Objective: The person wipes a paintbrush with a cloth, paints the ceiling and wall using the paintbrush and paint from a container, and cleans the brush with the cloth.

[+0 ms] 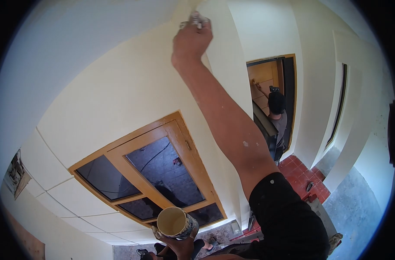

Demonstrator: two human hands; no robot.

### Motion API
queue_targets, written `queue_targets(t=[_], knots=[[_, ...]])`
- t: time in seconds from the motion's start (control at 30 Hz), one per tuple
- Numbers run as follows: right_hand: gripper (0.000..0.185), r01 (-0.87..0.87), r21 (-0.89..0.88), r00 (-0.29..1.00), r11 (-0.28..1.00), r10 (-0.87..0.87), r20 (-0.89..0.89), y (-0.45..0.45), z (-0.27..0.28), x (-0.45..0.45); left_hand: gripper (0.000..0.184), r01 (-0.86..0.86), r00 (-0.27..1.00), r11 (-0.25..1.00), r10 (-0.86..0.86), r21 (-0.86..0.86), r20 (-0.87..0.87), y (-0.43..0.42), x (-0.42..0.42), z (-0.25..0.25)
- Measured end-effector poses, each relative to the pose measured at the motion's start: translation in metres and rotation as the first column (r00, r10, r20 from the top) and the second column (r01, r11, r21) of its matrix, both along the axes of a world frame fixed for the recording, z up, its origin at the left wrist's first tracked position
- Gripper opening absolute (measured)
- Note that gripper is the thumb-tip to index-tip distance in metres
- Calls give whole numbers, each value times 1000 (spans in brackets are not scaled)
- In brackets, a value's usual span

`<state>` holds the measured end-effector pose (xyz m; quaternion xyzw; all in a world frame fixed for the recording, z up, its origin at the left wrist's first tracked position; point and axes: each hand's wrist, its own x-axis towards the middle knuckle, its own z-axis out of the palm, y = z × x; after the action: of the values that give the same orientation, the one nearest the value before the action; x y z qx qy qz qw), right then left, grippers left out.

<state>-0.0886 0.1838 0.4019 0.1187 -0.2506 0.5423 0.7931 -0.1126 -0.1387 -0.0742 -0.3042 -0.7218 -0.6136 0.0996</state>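
Note:
At the top of the view my right hand (192, 41) is raised to the cream wall near the ceiling, its fingers closed around a small paint-smeared object (197, 20) that I cannot make out clearly. Flecks of paint dot the outstretched right forearm. Low in the view, my left hand (181, 246) supports an open paint can (188, 226) with its mouth facing up. The can has a pale cream inside and smeared sides. Behind it is a wooden-framed window (175, 125) with dark glass panes.
Another person (276, 104) stands in the doorway (293, 78) at the right, one arm raised. Red floor tiles (297, 171) lie below the doorway. Part of another person (146, 255) shows at the bottom edge. A narrow window (337, 104) is at the right.

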Motion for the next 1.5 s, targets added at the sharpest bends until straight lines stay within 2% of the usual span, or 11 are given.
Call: queue_targets(t=[0.07,0.2,0.3,0.4,0.47,0.5,0.8,0.87,0.93,1.33,1.5], knots=[[19,173,101,982,980,-179,52,-13,1,-23,135,53,999,998,-53,40,0,5,4,4],[17,110,280,952,954,-182,245,-21,-31,-33,141,215,963,960,-239,179,124,16,21,36],[12,217,221,966,951,-242,94,-1,-49,-35,140,156,987,987,-157,-28,-28,11,16,25],[10,177,133,984,975,-173,-45,13,-35,-18,140,180,983,983,-181,28,35,7,14,22],[11,160,17,986,987,-160,51,7,-14,-7,139,176,983,984,-177,10,56,2,8,11],[12,370,72,928,926,-372,17,17,-4,-30,139,172,983,985,-172,-8,57,0,6,9],[14,328,400,788,856,-481,383,-32,-48,-48,132,198,980,976,-199,90,1,14,1,21],[13,374,384,848,844,-479,227,-13,-45,-58,135,195,980,979,-197,52,37,10,8,26],[11,477,158,876,864,-483,-4,-10,-34,-41,138,188,980,982,-189,18,67,10,6,25],[12,353,426,788,833,-510,345,-32,-51,-63,131,101,992,994,-103,-35,-75,7,-7,12],[12,431,222,901,875,-429,-58,-7,-36,-58,133,109,994,993,-108,37,-28,4,4,26]])
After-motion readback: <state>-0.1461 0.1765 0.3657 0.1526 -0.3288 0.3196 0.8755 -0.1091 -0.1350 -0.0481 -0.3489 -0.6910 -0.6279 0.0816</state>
